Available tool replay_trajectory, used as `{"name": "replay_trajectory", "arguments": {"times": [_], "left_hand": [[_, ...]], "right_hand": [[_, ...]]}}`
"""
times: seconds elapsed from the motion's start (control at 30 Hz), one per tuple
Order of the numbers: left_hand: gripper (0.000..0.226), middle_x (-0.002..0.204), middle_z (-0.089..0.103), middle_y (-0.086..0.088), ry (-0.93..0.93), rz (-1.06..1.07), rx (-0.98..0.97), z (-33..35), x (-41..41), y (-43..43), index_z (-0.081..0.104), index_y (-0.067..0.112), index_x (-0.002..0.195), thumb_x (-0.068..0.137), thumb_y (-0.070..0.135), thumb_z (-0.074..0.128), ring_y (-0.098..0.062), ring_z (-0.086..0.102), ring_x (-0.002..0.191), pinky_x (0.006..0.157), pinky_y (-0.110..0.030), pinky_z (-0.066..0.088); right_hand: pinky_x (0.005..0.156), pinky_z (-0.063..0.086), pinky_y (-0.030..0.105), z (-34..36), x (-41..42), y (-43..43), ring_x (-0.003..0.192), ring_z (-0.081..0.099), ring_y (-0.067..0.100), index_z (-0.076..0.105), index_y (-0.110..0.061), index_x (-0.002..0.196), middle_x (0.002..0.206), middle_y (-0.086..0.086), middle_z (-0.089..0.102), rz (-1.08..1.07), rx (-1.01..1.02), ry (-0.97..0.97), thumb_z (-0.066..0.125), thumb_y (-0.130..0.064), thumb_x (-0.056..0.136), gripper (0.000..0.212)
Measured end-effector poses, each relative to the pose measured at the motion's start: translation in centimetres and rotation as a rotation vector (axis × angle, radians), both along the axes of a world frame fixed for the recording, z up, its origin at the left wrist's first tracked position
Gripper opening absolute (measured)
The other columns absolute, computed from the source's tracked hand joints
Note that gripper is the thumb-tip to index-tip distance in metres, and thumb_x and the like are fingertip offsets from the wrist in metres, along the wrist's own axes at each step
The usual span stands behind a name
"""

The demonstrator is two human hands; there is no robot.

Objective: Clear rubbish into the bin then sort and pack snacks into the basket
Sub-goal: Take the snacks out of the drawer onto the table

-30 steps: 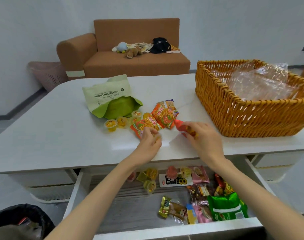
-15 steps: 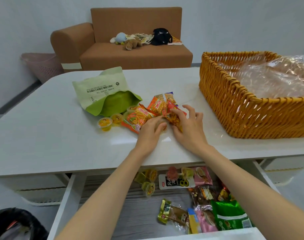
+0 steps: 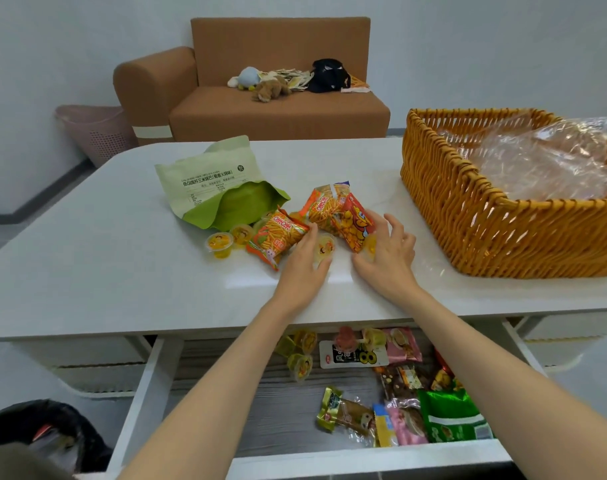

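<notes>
A pile of snacks lies mid-table: an open green bag [image 3: 222, 195], two orange stick-snack packets [image 3: 281, 233] [image 3: 324, 206], a red packet [image 3: 357, 221] and small yellow jelly cups [image 3: 220, 242]. My left hand [image 3: 303, 268] rests on the table, its fingers touching one orange packet and its thumb beside a jelly cup [image 3: 324, 249]. My right hand [image 3: 390, 254] lies just right of the red packet with its fingers spread, holding nothing. The wicker basket [image 3: 468, 220] stands at the right, lined with clear plastic [image 3: 544, 161]. The black-lined bin [image 3: 45, 431] shows at the lower left.
Below the table edge an open drawer [image 3: 149, 393] holds several more snacks, among them a green packet [image 3: 451, 417] and a white pouch [image 3: 352, 356]. A brown sofa [image 3: 277, 112] and a pink hamper [image 3: 97, 133] stand behind the table.
My right hand carried the red packet onto the pile and let it go, fingers now spread. My left hand brought a jelly cup up beside the orange packets.
</notes>
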State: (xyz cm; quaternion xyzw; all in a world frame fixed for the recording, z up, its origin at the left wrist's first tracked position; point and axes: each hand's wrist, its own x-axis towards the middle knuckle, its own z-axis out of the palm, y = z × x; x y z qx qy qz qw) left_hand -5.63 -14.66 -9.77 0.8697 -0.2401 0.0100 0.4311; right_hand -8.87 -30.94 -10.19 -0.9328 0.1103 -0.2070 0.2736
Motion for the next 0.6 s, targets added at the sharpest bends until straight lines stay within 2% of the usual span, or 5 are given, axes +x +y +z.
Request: {"name": "replay_trajectory", "arguments": {"times": [0.1,0.2,0.33,0.47,0.6], "left_hand": [[0.068,0.159,0.013,0.002,-0.012,-0.039,-0.028,-0.2,-1.6,1.2,0.011,0.015,0.153,0.098,0.013,0.050,-0.009,0.011,0.146,0.106,-0.009,0.008],[0.060,0.158,0.016,0.008,-0.046,-0.100,-0.018,-0.6,-3.5,2.5,0.022,0.019,0.151,0.098,0.014,0.050,-0.002,0.009,0.144,0.109,-0.009,0.006],[0.044,0.148,0.040,0.008,-0.012,-0.153,-0.047,-0.7,-5.7,4.6,0.046,0.020,0.141,0.097,0.016,0.054,-0.004,0.032,0.138,0.115,-0.020,0.022],[0.037,0.135,0.052,0.014,0.033,-0.167,-0.107,-0.2,-7.5,6.8,0.055,0.023,0.133,0.096,0.017,0.056,0.000,0.045,0.128,0.112,-0.027,0.035],[0.031,0.117,0.062,0.018,-0.051,-0.137,-0.120,0.1,-10.2,9.7,0.064,0.027,0.120,0.093,0.013,0.060,0.000,0.059,0.107,0.094,-0.021,0.049]], "right_hand": [[0.106,0.022,0.047,0.2,-1.7,0.3,0.132,0.019,0.028,0.026,-0.034,0.144,0.152,0.002,0.019,-0.002,-0.042,-0.013,0.063,-0.027,0.082,0.072],[0.096,0.027,0.035,-0.1,-4.2,0.4,0.125,0.033,0.023,0.044,-0.025,0.135,0.142,0.000,0.039,0.025,-0.093,-0.182,0.063,-0.025,0.084,0.054],[0.093,0.031,0.019,-0.9,-8.9,0.7,0.111,0.043,0.015,0.056,-0.016,0.121,0.120,-0.002,0.051,0.159,-0.050,-0.276,0.065,-0.018,0.089,0.033],[0.071,0.045,0.017,-0.3,-12.5,1.5,0.083,0.052,0.004,0.056,-0.027,0.113,0.098,-0.014,0.055,0.276,0.052,-0.180,0.062,-0.023,0.090,0.023],[0.059,0.043,0.014,0.0,-14.2,2.8,0.069,0.057,0.009,0.061,-0.025,0.103,0.077,-0.018,0.059,0.370,0.084,-0.121,0.063,-0.023,0.090,0.013]]}}
